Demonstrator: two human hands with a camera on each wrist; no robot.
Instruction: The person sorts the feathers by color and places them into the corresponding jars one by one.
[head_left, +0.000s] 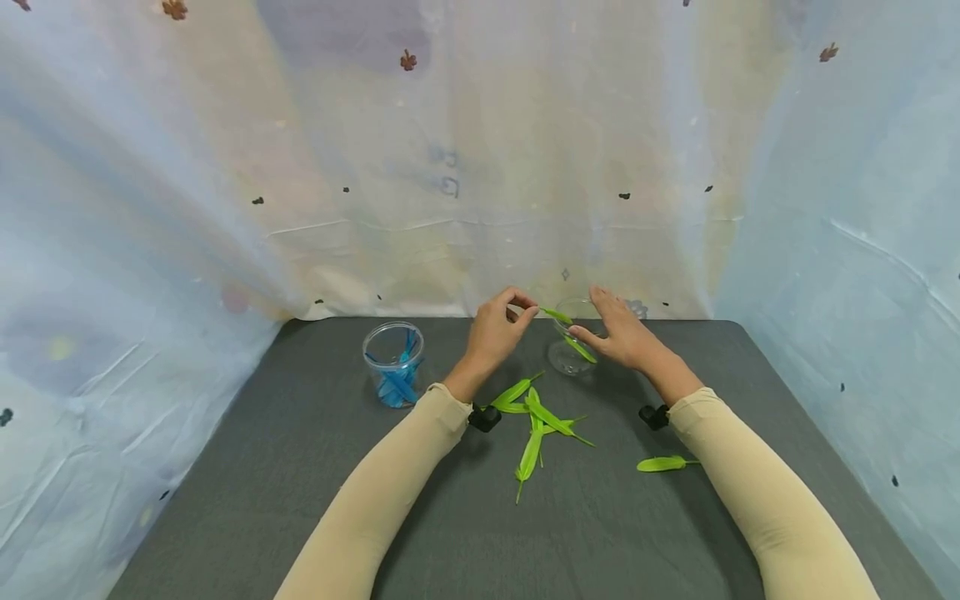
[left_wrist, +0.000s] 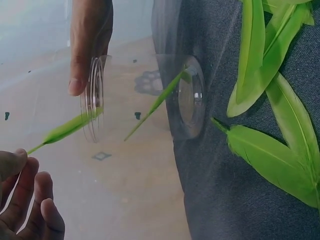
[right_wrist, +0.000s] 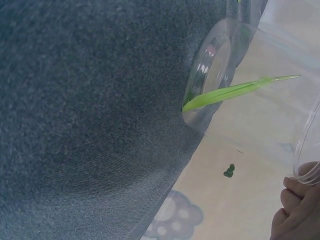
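Observation:
With thumb and fingertips, my left hand [head_left: 495, 333] pinches a green feather [left_wrist: 70, 127] by its quill. The feather's broad end reaches into the mouth of a clear plastic jar [head_left: 553, 360]. Another green feather [right_wrist: 230, 92] leans inside that jar, its tip at the bottom. My right hand [head_left: 630, 333] holds the jar at its rim from the right, thumb on the near side and fingers behind. Nearer me, several loose green feathers [head_left: 529, 454] lie in an overlapping pile, close below the left hand.
To the left stands a second clear jar [head_left: 365, 350] with blue feathers [head_left: 396, 387] inside. A single green feather [head_left: 662, 464] lies beside my right forearm. The dark grey cloth-covered table [head_left: 300, 500] ends at a patterned curtain [head_left: 510, 150] behind the jars.

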